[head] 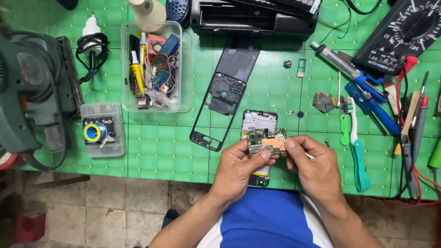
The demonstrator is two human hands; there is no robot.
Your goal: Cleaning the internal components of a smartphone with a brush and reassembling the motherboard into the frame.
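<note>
A small green circuit board with an orange patch is pinched between my left hand and my right hand, both gripping it by its edges. Beneath my hands lies an opened phone body on the green cutting mat, its lower end poking out near the table edge. A black phone frame with back cover lies diagonally just to the left of it.
A clear plastic box of small parts stands at the left, a small lidded box with a tape roll nearby. A soldering iron, a toothbrush, tweezers, screwdrivers and a multimeter crowd the right. A green machine sits far left.
</note>
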